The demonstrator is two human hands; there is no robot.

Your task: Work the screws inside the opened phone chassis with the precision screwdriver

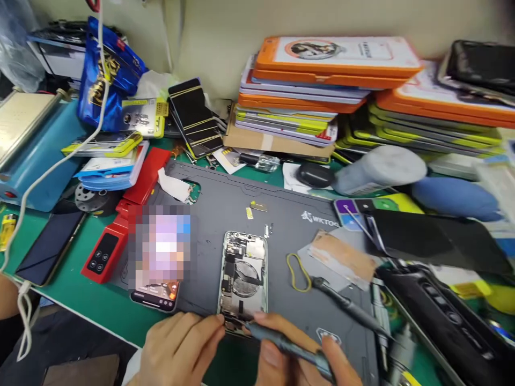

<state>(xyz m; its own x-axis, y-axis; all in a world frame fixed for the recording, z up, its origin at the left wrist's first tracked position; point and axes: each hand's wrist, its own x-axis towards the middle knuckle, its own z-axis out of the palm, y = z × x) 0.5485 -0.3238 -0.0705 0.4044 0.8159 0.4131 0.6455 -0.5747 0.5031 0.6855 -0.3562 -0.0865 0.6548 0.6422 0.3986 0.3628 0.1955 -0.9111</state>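
Note:
An opened phone lies on the grey work mat with its inner parts bare, among them a round coil in the middle. My left hand is closed, its fingertips gripping the phone's lower left corner. In my right hand is a slim dark grey screwdriver, its tip at the phone's lower end. What the tip touches is partly hidden by my fingers. Small metal pieces and tiny bits lie beyond the phone's far end.
A lit phone leans by a red holder on the left. To the right lie a yellow rubber band, another screwdriver and a black case. Stacked boxes and a grey bottle stand behind.

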